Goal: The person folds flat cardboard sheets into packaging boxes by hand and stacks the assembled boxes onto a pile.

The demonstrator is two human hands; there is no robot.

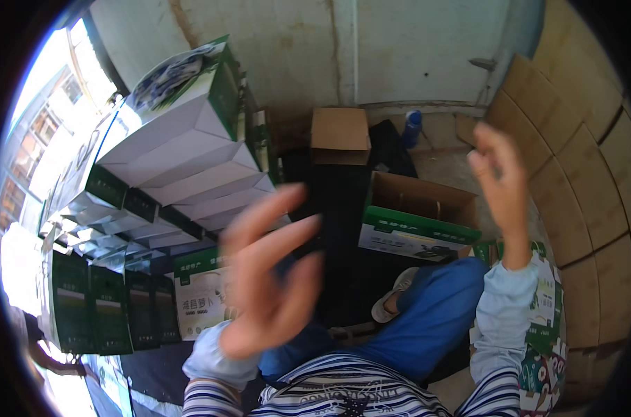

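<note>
My left hand (270, 278) is raised over my lap, smeared by motion, its fingers spread and nothing seen in them. To its left stand green-and-white printed cartons (201, 295), the nearest things to it. My right hand (502, 177) is lifted at the right, fingers loosely bent and the thumb apart, with nothing visible in it. Below and left of that hand sits an open-topped green-and-white carton (420, 233), its brown inside showing a pale upright strip. Neither hand appears to touch a carton.
Stacked white-and-green cartons (183, 149) rise at the left, a patterned cloth (169, 80) on top. A small brown box (340, 132) and a blue bottle (412, 129) stand near the back wall. Brown cartons (572, 187) line the right. Flat printed cartons (545, 306) lie beside my right knee.
</note>
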